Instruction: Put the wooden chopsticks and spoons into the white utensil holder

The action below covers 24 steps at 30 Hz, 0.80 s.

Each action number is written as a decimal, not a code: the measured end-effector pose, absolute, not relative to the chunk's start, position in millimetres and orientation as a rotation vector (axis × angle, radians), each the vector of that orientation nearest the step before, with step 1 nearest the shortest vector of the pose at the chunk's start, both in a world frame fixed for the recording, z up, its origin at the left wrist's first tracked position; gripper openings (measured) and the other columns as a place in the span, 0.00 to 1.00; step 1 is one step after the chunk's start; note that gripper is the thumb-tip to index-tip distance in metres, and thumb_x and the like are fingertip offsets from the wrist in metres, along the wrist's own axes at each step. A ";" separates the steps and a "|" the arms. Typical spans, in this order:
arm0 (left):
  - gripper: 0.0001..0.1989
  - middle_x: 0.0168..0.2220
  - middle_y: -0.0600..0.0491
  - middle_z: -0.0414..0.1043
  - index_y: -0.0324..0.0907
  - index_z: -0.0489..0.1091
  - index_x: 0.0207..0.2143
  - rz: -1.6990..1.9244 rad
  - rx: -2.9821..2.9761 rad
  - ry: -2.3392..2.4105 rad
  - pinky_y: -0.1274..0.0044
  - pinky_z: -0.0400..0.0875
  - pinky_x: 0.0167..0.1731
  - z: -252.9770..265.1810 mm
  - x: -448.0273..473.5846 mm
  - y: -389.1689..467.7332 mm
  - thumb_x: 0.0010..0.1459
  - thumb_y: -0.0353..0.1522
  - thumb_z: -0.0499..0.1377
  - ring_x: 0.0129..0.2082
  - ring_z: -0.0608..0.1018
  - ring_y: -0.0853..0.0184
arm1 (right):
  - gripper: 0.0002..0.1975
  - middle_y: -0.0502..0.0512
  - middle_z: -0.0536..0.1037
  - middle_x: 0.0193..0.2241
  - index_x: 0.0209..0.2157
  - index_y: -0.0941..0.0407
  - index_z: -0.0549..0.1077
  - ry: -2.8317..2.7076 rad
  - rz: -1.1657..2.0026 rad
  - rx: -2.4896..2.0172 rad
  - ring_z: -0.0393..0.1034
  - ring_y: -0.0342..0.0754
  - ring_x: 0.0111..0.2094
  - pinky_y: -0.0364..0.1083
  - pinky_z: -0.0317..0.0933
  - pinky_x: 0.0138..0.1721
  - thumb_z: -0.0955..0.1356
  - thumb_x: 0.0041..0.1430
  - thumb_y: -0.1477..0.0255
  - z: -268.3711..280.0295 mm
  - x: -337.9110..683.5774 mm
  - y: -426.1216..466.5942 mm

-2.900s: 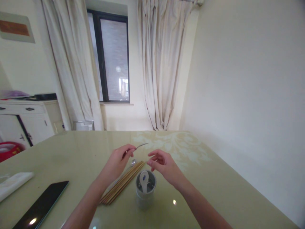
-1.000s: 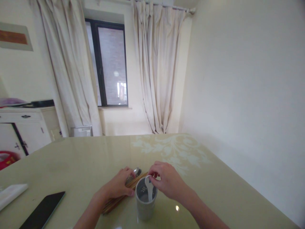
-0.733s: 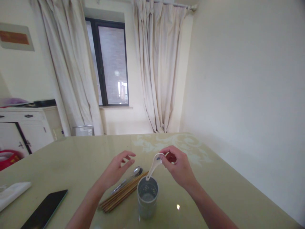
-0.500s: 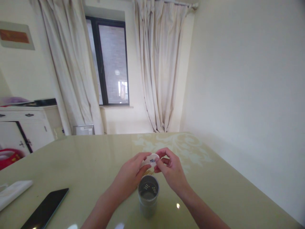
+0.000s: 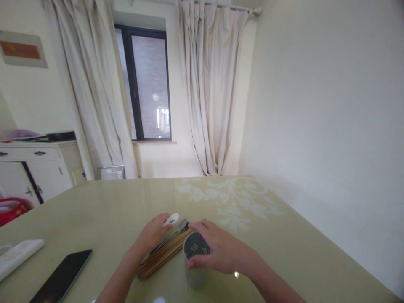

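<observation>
My left hand (image 5: 154, 232) is closed on a white spoon (image 5: 173, 219) with a small blue mark in its bowl, just above the table. A bundle of wooden chopsticks (image 5: 166, 254) lies slantwise beside that hand, with a metal spoon (image 5: 182, 226) along its far side. To the right of the bundle stands an upright grey utensil holder (image 5: 196, 275). Small holes show inside it, and I see no utensils in it. My right hand (image 5: 219, 248) wraps around its top, the thumb across the near rim and the fingers behind; the palm hides its right side.
A dark phone or tablet (image 5: 61, 275) and a white object (image 5: 20, 254) lie at the left of the table (image 5: 126, 210). Walls, curtains (image 5: 211, 84) and a white cabinet (image 5: 50, 168) stand beyond the table edges.
My left hand has moved left and down with the white spoon. My right hand has let go of the spoon and come down onto the utensil holder. The chopsticks and metal spoon are uncovered.
</observation>
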<state>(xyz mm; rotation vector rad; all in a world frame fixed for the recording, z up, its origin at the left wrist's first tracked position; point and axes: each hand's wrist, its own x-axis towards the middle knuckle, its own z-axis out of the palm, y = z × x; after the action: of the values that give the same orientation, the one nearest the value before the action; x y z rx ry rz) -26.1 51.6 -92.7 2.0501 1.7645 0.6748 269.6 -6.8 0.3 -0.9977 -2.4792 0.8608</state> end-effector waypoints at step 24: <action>0.22 0.48 0.41 0.78 0.37 0.77 0.50 0.656 2.033 1.687 0.70 0.68 0.54 -106.1 -23.1 52.8 0.60 0.37 0.53 0.49 0.77 0.55 | 0.42 0.61 0.74 0.60 0.66 0.48 0.68 -2.589 0.814 -0.989 0.71 0.63 0.59 0.56 0.64 0.61 0.77 0.55 0.48 -1.8 269.1 -8.1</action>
<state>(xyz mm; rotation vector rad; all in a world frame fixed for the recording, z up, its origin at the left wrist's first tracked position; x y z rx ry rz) -23.1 52.8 -106.1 2.0333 1.6866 0.6559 269.1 -8.1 -1.8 -0.9893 -2.5885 0.8139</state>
